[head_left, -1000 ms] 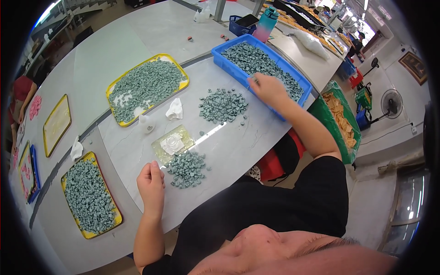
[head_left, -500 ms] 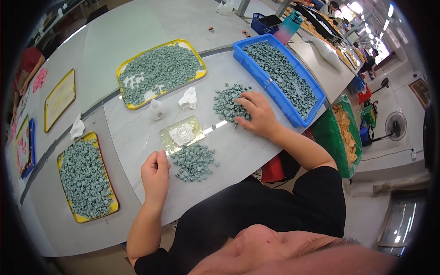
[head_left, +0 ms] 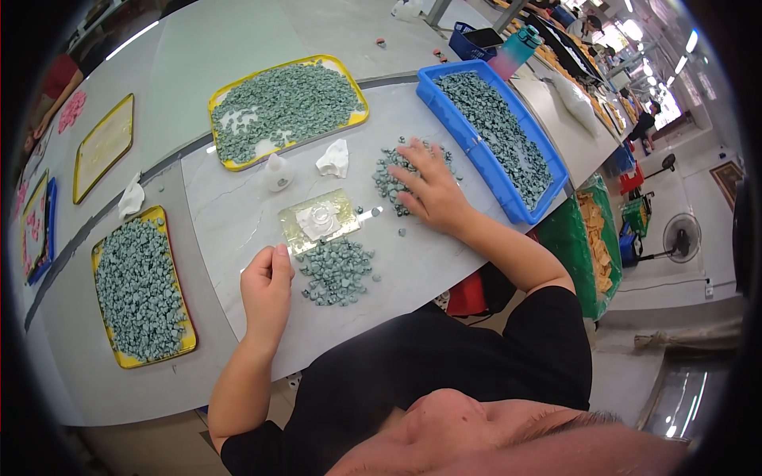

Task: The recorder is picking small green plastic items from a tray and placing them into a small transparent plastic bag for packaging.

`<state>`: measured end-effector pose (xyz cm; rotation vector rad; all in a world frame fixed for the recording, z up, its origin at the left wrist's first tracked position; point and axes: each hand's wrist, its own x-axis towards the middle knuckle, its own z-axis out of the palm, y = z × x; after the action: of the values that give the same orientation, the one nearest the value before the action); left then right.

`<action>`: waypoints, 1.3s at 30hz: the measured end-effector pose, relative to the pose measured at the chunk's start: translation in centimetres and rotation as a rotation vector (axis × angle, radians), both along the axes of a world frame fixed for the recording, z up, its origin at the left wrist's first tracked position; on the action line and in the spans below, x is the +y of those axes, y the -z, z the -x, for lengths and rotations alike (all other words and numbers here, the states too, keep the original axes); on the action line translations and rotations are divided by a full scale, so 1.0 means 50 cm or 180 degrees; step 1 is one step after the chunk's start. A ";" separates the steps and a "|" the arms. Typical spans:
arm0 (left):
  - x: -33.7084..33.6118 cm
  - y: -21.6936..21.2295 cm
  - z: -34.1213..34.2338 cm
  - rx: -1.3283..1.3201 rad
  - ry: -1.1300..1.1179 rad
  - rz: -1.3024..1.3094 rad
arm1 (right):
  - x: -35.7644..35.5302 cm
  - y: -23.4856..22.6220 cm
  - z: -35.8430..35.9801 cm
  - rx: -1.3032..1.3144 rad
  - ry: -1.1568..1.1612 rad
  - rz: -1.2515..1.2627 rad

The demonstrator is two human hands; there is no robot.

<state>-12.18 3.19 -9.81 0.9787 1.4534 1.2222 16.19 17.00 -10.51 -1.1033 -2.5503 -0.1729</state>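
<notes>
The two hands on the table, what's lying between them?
In the head view, between the left hand and right hand lie a small green-piece pile and a shiny foil sheet holding white paste.

Grey-green pieces on pale marble, framed by yellow and blue

Grey-green stone-like pieces (head_left: 337,270) are heaped on a white marble-patterned tabletop (head_left: 238,214) veined in faint grey; at 1 o'clock from that heap a second grey-green pile (head_left: 393,178) is seen. A blue plastic bin (head_left: 520,208) and two yellow-rimmed trays (head_left: 218,163) (head_left: 189,343) are filled with the same colour. A glossy gold-toned sheet (head_left: 298,230) carries a white patch. A black shirt (head_left: 444,365) is worn.
</notes>
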 end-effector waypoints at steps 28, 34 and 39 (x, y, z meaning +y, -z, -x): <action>0.024 0.046 0.116 -0.4138 -0.1098 0.0589 | -0.024 -0.057 0.124 0.0055 0.0098 0.1483; 0.034 0.059 0.112 -0.3995 -0.0995 0.0672 | -0.017 -0.036 0.142 -0.0278 0.0504 0.1939; 0.036 0.059 0.094 -0.3584 -0.0800 0.0669 | 0.017 -0.016 0.169 -0.0387 0.0011 0.1843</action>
<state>-16.89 5.01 -12.75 -0.1124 0.7534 1.4016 7.76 17.86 -9.71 -1.3205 -2.7867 0.5484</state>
